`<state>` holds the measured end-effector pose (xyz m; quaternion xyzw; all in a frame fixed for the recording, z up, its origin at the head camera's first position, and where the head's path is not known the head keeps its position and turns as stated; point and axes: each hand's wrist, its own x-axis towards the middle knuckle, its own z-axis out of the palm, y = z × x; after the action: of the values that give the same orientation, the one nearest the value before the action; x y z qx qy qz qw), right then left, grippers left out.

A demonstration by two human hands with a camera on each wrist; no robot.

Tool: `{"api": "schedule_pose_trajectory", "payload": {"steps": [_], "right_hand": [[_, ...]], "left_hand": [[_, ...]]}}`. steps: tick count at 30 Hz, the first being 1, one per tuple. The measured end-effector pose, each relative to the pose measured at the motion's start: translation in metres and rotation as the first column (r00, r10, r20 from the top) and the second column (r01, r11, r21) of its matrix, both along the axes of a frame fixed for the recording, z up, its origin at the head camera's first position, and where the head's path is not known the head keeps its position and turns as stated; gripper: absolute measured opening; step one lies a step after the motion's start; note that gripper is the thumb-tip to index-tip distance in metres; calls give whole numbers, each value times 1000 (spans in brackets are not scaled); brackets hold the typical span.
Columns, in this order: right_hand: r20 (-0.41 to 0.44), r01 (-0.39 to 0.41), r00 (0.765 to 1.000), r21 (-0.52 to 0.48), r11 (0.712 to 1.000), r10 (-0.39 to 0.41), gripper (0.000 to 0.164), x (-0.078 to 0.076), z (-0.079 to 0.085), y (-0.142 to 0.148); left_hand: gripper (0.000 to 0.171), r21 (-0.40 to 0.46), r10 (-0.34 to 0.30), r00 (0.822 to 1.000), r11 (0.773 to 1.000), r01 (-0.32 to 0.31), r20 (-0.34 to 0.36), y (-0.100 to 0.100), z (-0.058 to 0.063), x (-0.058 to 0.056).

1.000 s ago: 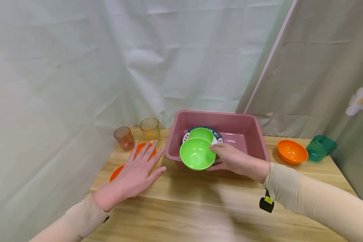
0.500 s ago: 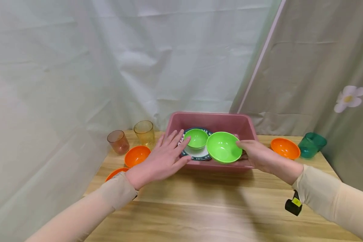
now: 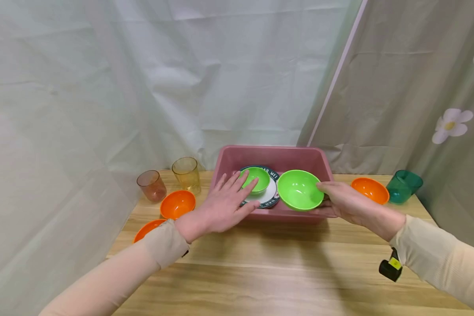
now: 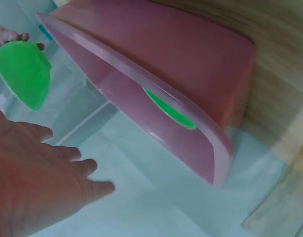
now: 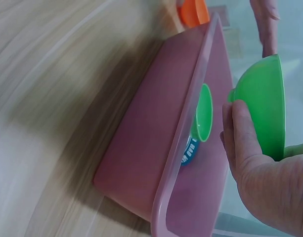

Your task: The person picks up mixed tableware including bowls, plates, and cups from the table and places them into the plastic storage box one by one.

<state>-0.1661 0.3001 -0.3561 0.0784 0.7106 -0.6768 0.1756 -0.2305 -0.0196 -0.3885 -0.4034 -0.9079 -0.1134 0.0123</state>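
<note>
My right hand (image 3: 345,199) grips a bright green bowl (image 3: 300,189) by its right side, thumb at the rim and fingers underneath. In the right wrist view that bowl (image 5: 264,103) hangs above the pink basin (image 5: 141,133). My left hand (image 3: 225,206), fingers spread and straight, hovers palm down over the basin's left front edge and holds nothing. Inside the basin (image 3: 280,153) lies a white plate (image 3: 269,199) with a dark patterned rim. On it sits a second green bowl (image 3: 259,180), partly covered by my left fingers in the head view.
Left of the basin stand two orange bowls (image 3: 177,205), a reddish cup (image 3: 152,186) and a yellow cup (image 3: 186,175). At right are another orange bowl (image 3: 370,190) and a green cup (image 3: 404,186), which lies tilted. A pale curtain (image 3: 221,79) hangs behind the wooden table (image 3: 260,272).
My right hand has carried the green bowl rightward, away from the second bowl. The left hand has moved right, from over the orange bowls to the basin's left front edge.
</note>
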Motion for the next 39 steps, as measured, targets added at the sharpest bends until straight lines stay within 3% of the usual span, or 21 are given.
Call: {"api": "schedule_pose_trajectory", "payload": {"steps": [2, 3, 5, 6, 7, 10, 12, 13, 15, 16, 17, 19, 21, 33, 39], "right_hand": [[-1, -4, 1000, 9, 1000, 4, 58, -1, 1, -2], [1, -3, 1000, 13, 1000, 3, 58, -2, 2, -4], [2, -4, 1000, 23, 1000, 4, 58, -4, 3, -8], [0, -8, 1000, 28, 1000, 8, 58, -5, 3, -9], [-3, -11, 1000, 31, 999, 12, 58, -5, 4, -11], [-13, -23, 1000, 35, 999, 24, 58, -8, 4, -17], [-18, -32, 999, 34, 999, 33, 58, -9, 4, -21], [-19, -37, 999, 34, 999, 37, 57, -10, 3, -23], [-18, -44, 999, 26, 999, 44, 57, -11, 2, -27], [-18, -48, 999, 22, 999, 48, 57, -12, 2, -29], [-17, -53, 998, 18, 998, 53, 57, -12, 2, -30], [-19, -57, 998, 14, 998, 57, 56, -12, 1, -33], [-21, -59, 998, 13, 998, 59, 56, -13, 1, -35], [-14, -47, 999, 8, 999, 47, 54, -15, 0, -42], [-1, -55, 999, 0, 999, 55, 54, -14, -1, -43]], "left_hand": [[75, 83, -12, 993, 997, 3, 118, 3, 5, -1], [73, 137, -20, 980, 991, -7, 196, 4, 7, -2], [69, 262, -47, 929, 964, -55, 366, 9, 13, -2], [67, 320, -65, 884, 942, -98, 463, 11, 16, -2], [67, 372, -90, 822, 916, -153, 562, 14, 18, -2], [66, 467, -192, 604, 817, -338, 773, 25, 20, 0], [63, 482, -273, 450, 749, -455, 850, 32, 18, 2], [61, 478, -307, 387, 721, -502, 869, 35, 17, 3], [57, 467, -358, 301, 673, -573, 884, 40, 15, 5], [56, 459, -379, 265, 651, -604, 887, 43, 14, 6], [54, 451, -392, 242, 633, -629, 887, 44, 13, 7], [54, 440, -410, 215, 602, -666, 887, 47, 11, 8], [54, 437, -424, 202, 581, -687, 883, 48, 9, 9], [56, 411, -464, 154, 527, -744, 872, 51, 5, 9], [53, 413, -462, 162, 516, -750, 872, 52, 4, 8]]}}
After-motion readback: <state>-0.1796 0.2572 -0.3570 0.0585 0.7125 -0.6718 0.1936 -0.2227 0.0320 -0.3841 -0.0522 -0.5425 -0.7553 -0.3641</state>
